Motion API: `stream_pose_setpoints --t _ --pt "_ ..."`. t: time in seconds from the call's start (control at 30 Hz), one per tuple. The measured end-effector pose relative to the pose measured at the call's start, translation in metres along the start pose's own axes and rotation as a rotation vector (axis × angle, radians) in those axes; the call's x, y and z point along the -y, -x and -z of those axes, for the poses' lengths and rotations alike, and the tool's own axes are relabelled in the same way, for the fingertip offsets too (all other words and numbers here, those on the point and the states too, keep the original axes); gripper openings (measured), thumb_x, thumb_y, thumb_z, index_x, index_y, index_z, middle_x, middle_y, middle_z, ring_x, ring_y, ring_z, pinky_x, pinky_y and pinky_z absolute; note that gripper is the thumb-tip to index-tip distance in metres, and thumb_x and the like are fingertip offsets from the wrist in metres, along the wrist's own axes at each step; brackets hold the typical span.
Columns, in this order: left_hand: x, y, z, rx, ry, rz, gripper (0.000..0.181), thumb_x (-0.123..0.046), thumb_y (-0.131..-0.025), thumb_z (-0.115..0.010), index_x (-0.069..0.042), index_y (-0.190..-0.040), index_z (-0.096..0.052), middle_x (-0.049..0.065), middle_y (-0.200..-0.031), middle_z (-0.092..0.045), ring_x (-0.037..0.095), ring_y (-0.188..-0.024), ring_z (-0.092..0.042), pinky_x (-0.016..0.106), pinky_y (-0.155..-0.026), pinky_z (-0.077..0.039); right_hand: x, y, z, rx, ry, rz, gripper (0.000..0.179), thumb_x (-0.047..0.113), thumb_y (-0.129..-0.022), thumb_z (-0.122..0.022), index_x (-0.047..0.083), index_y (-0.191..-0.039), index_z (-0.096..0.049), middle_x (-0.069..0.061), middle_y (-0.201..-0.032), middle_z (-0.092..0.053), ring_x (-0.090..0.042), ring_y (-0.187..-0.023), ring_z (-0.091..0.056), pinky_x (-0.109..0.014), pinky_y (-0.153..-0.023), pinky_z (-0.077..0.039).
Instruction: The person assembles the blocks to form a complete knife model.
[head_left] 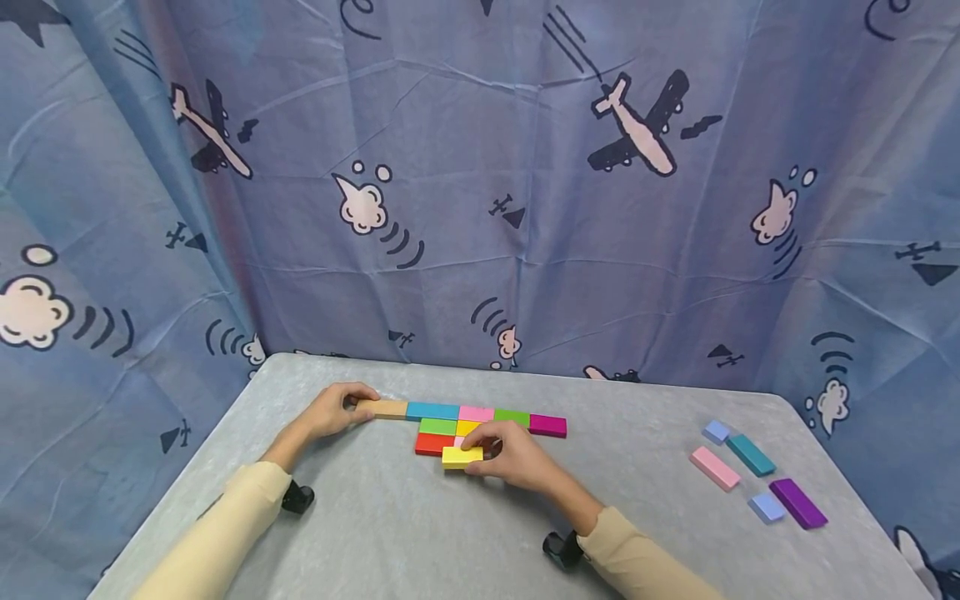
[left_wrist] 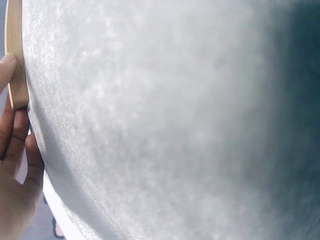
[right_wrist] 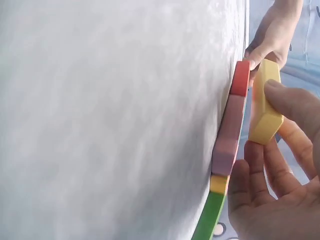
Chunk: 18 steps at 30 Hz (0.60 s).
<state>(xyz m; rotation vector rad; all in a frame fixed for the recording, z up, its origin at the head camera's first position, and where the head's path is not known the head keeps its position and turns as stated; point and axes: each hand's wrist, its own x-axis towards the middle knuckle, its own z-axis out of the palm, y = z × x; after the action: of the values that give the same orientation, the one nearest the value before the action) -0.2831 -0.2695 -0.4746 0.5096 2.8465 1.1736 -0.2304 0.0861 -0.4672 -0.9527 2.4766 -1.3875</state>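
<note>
My left hand [head_left: 335, 410] pinches the end of a tan wooden block [head_left: 390, 409], thumb on the near side. That block starts a row running right through a blue block [head_left: 432, 411], a pink one, a green one and a magenta block [head_left: 548, 426]. Nearer me lie a short green block [head_left: 438, 426] and a yellow one, then a red block [head_left: 435, 444] beside a pink block [right_wrist: 230, 132], mostly hidden in the head view. Between thumb and fingers, my right hand [head_left: 517, 457] holds a yellow block [right_wrist: 265, 107], raised just above the red and pink blocks.
Loose blocks lie at the table's right: two light blue blocks [head_left: 767, 507], a teal block [head_left: 751, 455], a pink block [head_left: 715, 468] and a purple block [head_left: 798, 503]. A printed curtain [head_left: 465, 208] hangs behind the grey table [head_left: 390, 533].
</note>
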Motion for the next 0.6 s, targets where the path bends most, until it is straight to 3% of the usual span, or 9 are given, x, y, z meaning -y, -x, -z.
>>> stream_pose_setpoints --t 0.17,0.6 --pt "0.0 0.0 0.0 0.002 -0.001 0.002 0.021 -0.004 -0.091 -0.076 -0.004 -0.111 -0.074 0.01 -0.112 -0.068 0.024 -0.097 -0.06 0.046 -0.087 -0.048 0.001 -0.006 -0.009 0.0 0.009 0.014 0.023 0.004 -0.08 -0.087 0.006 -0.099 -0.077 0.0 -0.092 -0.068 -0.02 -0.08 -0.059 -0.028 -0.07 -0.05" --pt "0.002 -0.001 -0.001 0.007 -0.003 0.01 0.02 -0.005 -0.091 -0.077 -0.005 -0.111 -0.074 0.009 -0.111 -0.068 0.024 -0.096 -0.061 0.047 -0.087 -0.048 0.01 -0.017 -0.022 0.009 0.055 0.006 0.021 0.005 -0.08 -0.088 0.007 -0.097 -0.076 0.001 -0.087 -0.067 -0.019 -0.077 -0.059 -0.028 -0.068 -0.05"
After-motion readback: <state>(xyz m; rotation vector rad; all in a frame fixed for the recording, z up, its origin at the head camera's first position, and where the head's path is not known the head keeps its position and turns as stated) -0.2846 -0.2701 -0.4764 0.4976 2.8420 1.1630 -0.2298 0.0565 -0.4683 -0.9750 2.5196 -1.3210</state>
